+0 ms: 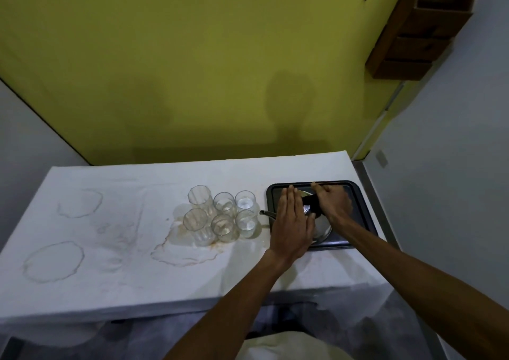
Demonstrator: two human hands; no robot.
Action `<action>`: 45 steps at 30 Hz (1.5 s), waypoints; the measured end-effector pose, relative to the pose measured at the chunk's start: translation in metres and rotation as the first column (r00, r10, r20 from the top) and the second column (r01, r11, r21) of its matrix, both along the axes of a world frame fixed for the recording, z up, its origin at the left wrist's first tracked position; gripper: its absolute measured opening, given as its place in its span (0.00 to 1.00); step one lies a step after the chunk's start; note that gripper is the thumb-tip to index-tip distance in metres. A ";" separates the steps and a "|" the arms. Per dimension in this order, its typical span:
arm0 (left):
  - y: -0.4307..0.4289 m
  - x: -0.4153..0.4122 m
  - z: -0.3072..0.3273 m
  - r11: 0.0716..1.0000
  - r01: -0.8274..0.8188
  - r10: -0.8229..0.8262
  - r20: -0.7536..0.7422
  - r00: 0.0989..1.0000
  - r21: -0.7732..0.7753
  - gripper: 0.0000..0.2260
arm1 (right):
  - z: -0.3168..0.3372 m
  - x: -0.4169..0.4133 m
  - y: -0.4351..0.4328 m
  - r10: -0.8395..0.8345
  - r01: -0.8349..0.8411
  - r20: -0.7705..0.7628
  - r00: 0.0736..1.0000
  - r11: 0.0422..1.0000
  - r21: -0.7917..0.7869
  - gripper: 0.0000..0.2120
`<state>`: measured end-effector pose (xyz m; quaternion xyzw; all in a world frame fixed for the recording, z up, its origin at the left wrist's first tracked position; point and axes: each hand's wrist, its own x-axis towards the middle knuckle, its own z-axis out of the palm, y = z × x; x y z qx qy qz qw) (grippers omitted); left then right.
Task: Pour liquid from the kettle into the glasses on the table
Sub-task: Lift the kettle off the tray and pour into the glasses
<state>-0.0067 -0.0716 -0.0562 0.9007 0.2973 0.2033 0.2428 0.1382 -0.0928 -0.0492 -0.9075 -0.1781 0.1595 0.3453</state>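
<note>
Six glasses point(221, 215) crowd just left of the kettle point(316, 223); the table point(110, 194) farther left lies open.

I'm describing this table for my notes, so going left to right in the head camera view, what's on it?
Ring stains → cluster of six glasses → kettle spout → left hand → right hand on the kettle handle → dark tray.
</note>
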 end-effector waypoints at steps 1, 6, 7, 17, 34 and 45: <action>0.000 0.000 -0.001 1.000 0.001 -0.001 -0.005 1.000 0.003 0.27 | 0.000 0.000 -0.001 0.004 -0.004 0.000 1.000 1.000 -0.001 0.21; -0.002 0.000 -0.002 1.000 0.003 -0.003 -0.025 1.000 -0.003 0.27 | -0.004 0.001 -0.003 -0.002 0.002 -0.017 1.000 1.000 0.005 0.21; -0.003 0.000 -0.002 1.000 0.007 -0.007 -0.031 0.999 -0.006 0.27 | -0.005 0.001 -0.004 -0.003 0.003 -0.037 0.999 1.000 0.016 0.21; -0.001 0.002 0.012 0.978 0.044 -0.019 -0.124 0.992 0.204 0.27 | -0.015 -0.002 -0.008 -0.060 0.178 -0.342 0.938 0.928 0.326 0.20; 0.025 -0.026 0.040 0.978 -0.167 0.162 0.053 0.985 0.125 0.28 | 0.032 -0.026 0.047 0.101 -0.082 -0.114 0.988 0.983 0.162 0.26; 0.030 -0.044 0.020 0.984 -0.159 0.156 0.040 0.987 0.082 0.26 | 0.032 -0.045 0.049 0.158 -0.157 -0.041 0.987 0.987 0.025 0.28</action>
